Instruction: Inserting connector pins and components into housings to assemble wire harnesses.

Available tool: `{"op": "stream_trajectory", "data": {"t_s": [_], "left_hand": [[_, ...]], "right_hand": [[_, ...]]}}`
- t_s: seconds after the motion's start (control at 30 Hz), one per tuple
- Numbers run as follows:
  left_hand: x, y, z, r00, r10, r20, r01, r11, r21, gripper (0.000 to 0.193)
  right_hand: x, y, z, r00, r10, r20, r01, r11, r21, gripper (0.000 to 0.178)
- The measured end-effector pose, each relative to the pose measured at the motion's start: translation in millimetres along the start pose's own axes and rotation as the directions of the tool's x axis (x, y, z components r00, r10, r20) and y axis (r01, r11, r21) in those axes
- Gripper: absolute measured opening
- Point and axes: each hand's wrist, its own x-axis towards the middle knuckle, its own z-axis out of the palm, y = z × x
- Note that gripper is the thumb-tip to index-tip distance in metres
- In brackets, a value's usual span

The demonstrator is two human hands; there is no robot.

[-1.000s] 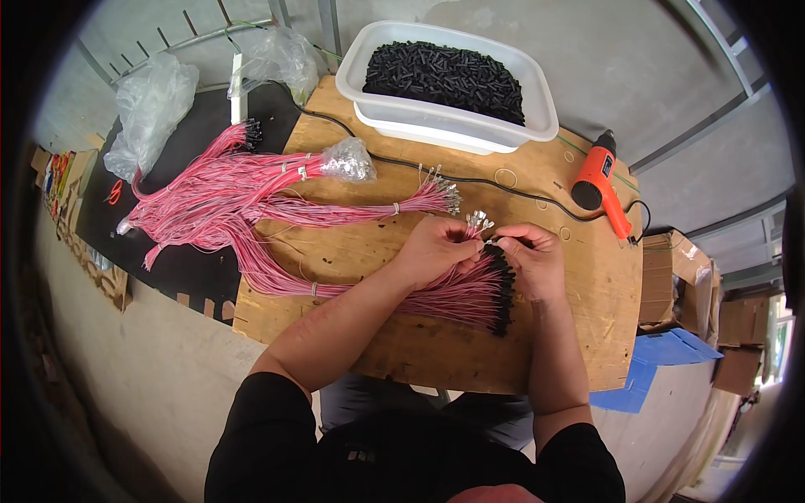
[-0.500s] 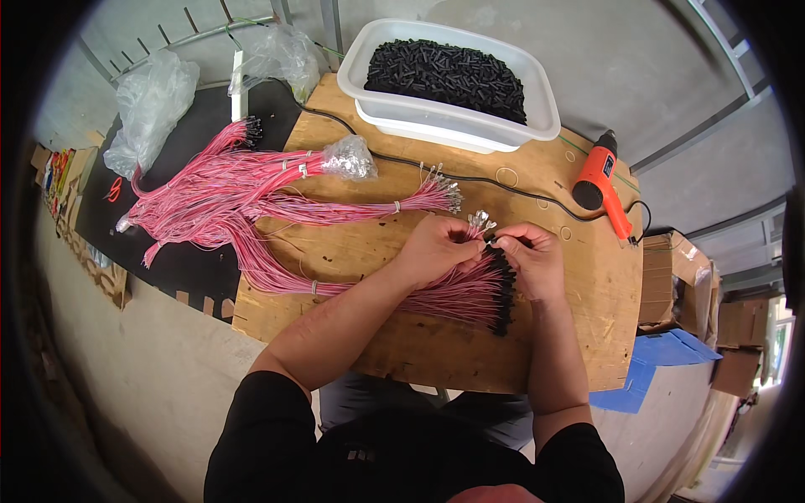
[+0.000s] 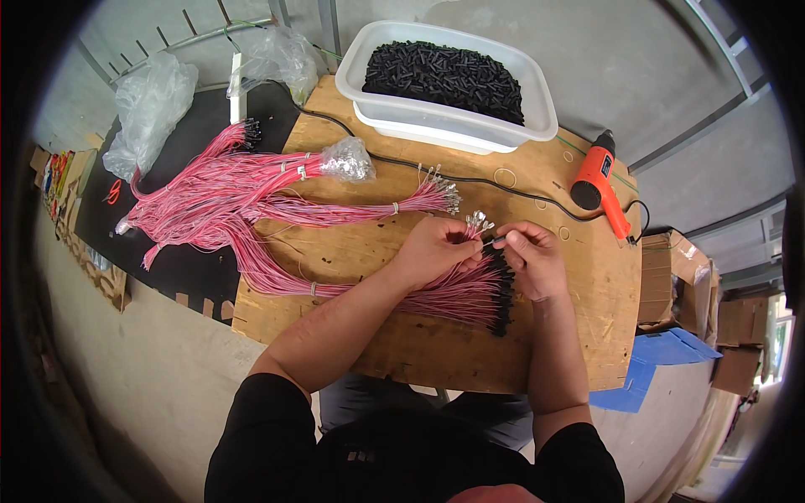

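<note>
My left hand (image 3: 438, 251) is closed in a pinch on a pink wire at the near bundle. Beside it, my right hand (image 3: 534, 258) pinches a small black sleeve (image 3: 499, 241) between thumb and fingertips, close to the left fingertips. Under both hands the fanned pink wire bundle (image 3: 453, 303) lies on the table, many of its ends covered by black sleeves (image 3: 503, 306). Bare silver terminals (image 3: 479, 221) stick out just beyond my left fingers. Whether the pinched sleeve touches the held wire is too small to tell.
A white tub (image 3: 541, 113) of loose black sleeves stands at the back. An orange heat gun (image 3: 598, 178) lies at the right, its black cable (image 3: 478, 179) crossing the wooden table (image 3: 587, 335). More pink wire bundles (image 3: 201, 189) spread leftward, one end wrapped in clear plastic (image 3: 349, 159).
My right fingers have drawn slightly apart from my left fingertips and curled more, and the black sleeve now shows between them. My left hand holds nearly the same place.
</note>
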Motion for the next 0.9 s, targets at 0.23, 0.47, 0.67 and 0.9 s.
{"op": "stream_trajectory", "data": {"t_s": [0.23, 0.47, 0.67, 0.9], "left_hand": [[2, -2, 1, 0.999, 0.026, 0.033, -0.026, 1.0, 0.005, 0.014], [-2, 5, 6, 1.0, 0.001, 0.016, -0.001, 1.0, 0.021, 0.014], [-2, 10, 6, 1.0, 0.001, 0.023, -0.003, 0.997, 0.081, 0.012], [-3, 10, 7, 0.999, -0.008, 0.042, 0.005, 0.997, 0.077, 0.013]], "right_hand": [[0, -6, -9, 0.99, 0.133, 0.053, -0.139, 0.981, 0.132, 0.017], [-1, -8, -6, 0.987, 0.133, 0.092, -0.139, 0.988, 0.068, 0.016], [-2, -7, -7, 0.986, 0.124, 0.107, -0.132, 0.989, 0.071, 0.016], [-1, -6, -6, 0.985, 0.123, 0.125, -0.128, 0.991, 0.03, 0.015]]}}
